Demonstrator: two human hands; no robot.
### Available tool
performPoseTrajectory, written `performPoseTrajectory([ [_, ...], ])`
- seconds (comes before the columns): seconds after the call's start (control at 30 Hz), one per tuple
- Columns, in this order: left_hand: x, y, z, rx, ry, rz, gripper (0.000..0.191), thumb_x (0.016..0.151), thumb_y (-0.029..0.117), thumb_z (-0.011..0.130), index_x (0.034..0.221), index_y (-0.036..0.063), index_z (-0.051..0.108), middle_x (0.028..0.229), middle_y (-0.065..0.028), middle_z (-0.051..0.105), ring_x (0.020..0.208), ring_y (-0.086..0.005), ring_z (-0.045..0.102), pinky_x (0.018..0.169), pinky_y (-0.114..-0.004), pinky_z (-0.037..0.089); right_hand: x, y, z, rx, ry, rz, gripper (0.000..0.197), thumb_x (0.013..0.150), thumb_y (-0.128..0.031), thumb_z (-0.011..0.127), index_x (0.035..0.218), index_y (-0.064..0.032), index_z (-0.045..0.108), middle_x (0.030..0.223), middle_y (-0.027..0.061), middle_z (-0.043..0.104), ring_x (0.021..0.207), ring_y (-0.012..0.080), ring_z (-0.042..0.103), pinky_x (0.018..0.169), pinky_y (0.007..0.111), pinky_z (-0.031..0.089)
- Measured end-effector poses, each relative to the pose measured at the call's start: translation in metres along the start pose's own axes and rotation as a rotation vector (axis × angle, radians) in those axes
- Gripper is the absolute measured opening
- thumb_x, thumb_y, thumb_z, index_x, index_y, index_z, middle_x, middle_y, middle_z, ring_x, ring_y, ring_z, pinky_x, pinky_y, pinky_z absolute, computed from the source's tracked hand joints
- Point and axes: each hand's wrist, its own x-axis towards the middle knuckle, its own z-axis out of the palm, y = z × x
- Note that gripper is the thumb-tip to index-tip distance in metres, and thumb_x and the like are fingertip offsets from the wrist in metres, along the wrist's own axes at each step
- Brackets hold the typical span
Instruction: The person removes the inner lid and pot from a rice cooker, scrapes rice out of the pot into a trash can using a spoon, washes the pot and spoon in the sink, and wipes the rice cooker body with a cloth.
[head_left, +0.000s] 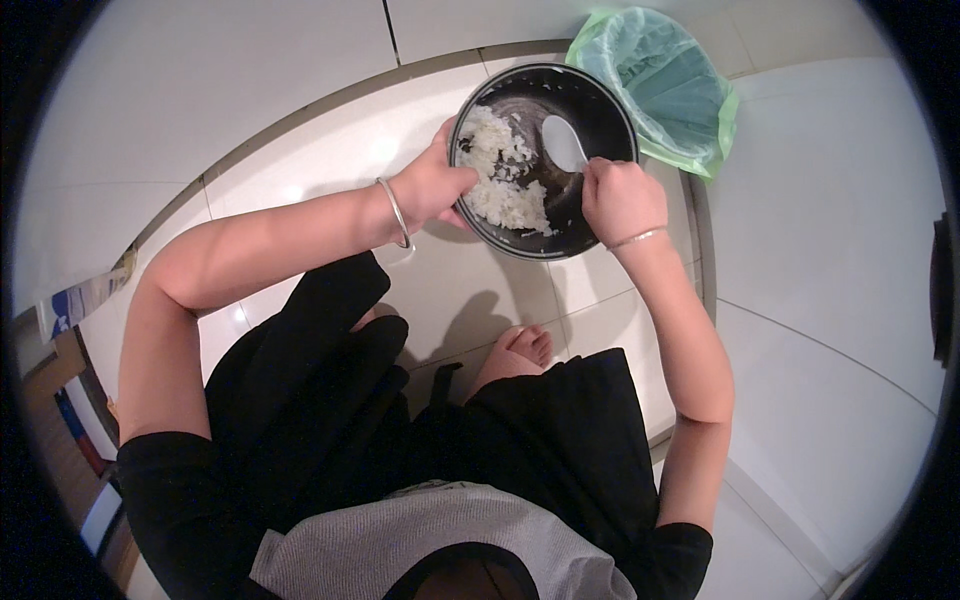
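Note:
My left hand (435, 184) grips the left rim of a dark, round inner pot (555, 244), its thumb over the edge. White cooked rice (506, 202) lies in clumps on the pot's left side, and stray grains cling to the dark wall. In my right hand (624, 201), at the pot's right edge, is a white rice paddle (561, 142); its blade is inside the pot, to the right of the rice. The handle is mostly hidden by my fingers. How much of the pot's underside my left fingers support cannot be seen.
A bin with a green plastic liner (712, 142) stands beyond the pot at the upper right. White cabinet fronts (817, 247) border the tiled floor (465, 262) ahead and on the right. My bare foot (517, 352) is below the pot. Boxes or packages stand at the far left.

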Motion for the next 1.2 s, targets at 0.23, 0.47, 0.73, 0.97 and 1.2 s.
performPoseTrajectory([
  [0.23, 0.0, -0.001, -0.011, 0.026, -0.102, 0.061, 0.071, 0.078, -0.002, 0.044, 0.139, 0.0095, 0.009, 0.113, -0.0182, 0.051, 0.077, -0.0248, 0.064, 0.047, -0.032, 0.056, 0.004, -0.01, 0.023, 0.482, -0.092, 0.032, 0.022, 0.082, -0.016, 0.055, 0.069, -0.0003, 0.064, 0.068, 0.0241, 0.059, 0.065, 0.0406, 0.059, 0.065, 0.044, 0.05],
  [0.47, -0.01, 0.001, -0.007, 0.011, -0.023, 0.135, 0.07, 0.079, -0.002, 0.045, 0.139, 0.0096, 0.012, 0.108, -0.017, 0.053, 0.074, -0.0232, 0.064, 0.045, -0.031, 0.054, -0.002, -0.041, 0.035, 0.744, 0.014, 0.136, 0.021, 0.083, -0.015, 0.057, 0.076, 0.0039, 0.063, 0.065, 0.0248, 0.056, 0.06, 0.0368, 0.058, 0.057, 0.039, 0.046],
  [0.73, -0.026, 0.013, 0.012, -0.051, -0.009, 0.1, 0.062, 0.079, -0.003, 0.041, 0.136, 0.0094, 0.02, 0.117, -0.0142, 0.051, 0.091, -0.0239, 0.062, 0.064, -0.038, 0.059, 0.016, -0.04, 0.037, 1.112, -0.024, 0.496, 0.026, 0.088, -0.02, 0.056, 0.082, 0.0036, 0.066, 0.053, 0.0007, 0.052, 0.042, 0.0068, 0.043, 0.04, 0.023, 0.033],
  [0.97, -0.023, 0.019, 0.006, -0.044, -0.062, 0.166, 0.072, 0.08, 0.001, 0.047, 0.14, 0.0116, 0.009, 0.119, -0.0158, 0.047, 0.093, -0.0251, 0.06, 0.061, -0.037, 0.058, 0.013, -0.044, 0.011, 1.451, -0.201, 0.53, 0.022, 0.09, -0.018, 0.056, 0.087, 0.0021, 0.064, 0.053, -0.0027, 0.045, 0.038, 0.0039, 0.035, 0.034, 0.02, 0.024],
  [1.2, -0.02, 0.015, 0.002, 0.0, -0.055, 0.151, 0.076, 0.08, 0.0, 0.046, 0.142, 0.0128, 0.003, 0.12, -0.0165, 0.046, 0.092, -0.0265, 0.06, 0.06, -0.037, 0.058, 0.004, -0.03, 0.006, 1.596, -0.145, 0.491, 0.021, 0.089, -0.019, 0.058, 0.087, 0.0005, 0.066, 0.055, -0.0023, 0.048, 0.039, 0.0035, 0.035, 0.036, 0.019, 0.024],
])
